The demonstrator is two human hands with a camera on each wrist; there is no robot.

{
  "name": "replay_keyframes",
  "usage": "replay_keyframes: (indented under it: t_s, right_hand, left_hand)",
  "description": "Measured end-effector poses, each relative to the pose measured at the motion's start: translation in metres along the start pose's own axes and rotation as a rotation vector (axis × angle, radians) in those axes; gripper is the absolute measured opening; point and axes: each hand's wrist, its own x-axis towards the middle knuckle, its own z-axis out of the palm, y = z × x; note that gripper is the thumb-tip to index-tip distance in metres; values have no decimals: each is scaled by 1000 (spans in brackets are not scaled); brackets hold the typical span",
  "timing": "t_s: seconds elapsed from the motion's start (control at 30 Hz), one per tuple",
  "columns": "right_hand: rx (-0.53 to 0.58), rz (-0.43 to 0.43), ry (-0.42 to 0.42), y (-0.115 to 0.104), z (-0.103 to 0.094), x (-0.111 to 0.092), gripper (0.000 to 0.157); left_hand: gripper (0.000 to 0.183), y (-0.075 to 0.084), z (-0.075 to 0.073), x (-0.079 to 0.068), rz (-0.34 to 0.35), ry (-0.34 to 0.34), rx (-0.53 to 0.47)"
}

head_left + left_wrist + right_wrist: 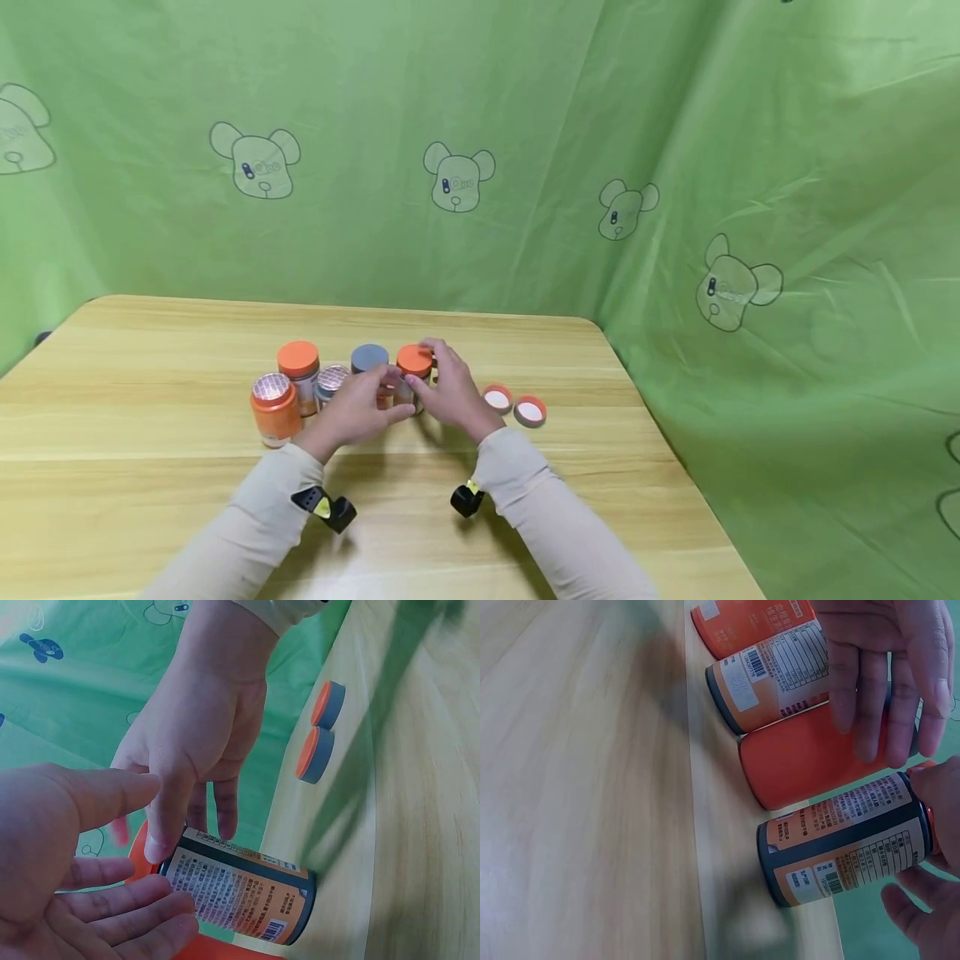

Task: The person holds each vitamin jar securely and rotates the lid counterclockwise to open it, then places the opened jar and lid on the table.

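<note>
Near the head view's centre, the left hand (363, 406) hovers, fingers loosely extended, beside the right hand (453, 388), which grips a jar (838, 844) by its orange lid (414, 358). The jar's long axis stands upright, lid uppermost; only the wrist views show the barcode (274, 930) on its label (217, 889).

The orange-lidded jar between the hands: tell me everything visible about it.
The orange-lidded jar is a dark cylinder, plastic by its look, with orange and pale label areas bearing small print, a grid and a barcode. Its orange lid is on. It stands upright, apparently on the wooden table, just right of the grey-lidded jar. The right hand grips it at the lid; the left hand is close beside it, and whether it touches the jar is unclear.
</note>
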Motion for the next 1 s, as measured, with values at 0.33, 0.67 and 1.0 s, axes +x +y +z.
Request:
replay_keyframes:
  t_s: [0.33, 0.67, 1.0]
  right_hand:
    - [-108, -3, 23, 1, -6, -3, 39]
    - [-64, 142, 10, -3, -16, -9, 60]
    - [-32, 167, -62, 0, -25, -20, 45]
  left_hand:
    - [52, 1, 3, 0, -9, -14, -8]
    - [58, 1, 5, 2, -23, -28, 8]
    - [71, 5, 12, 3, -33, -72, 63]
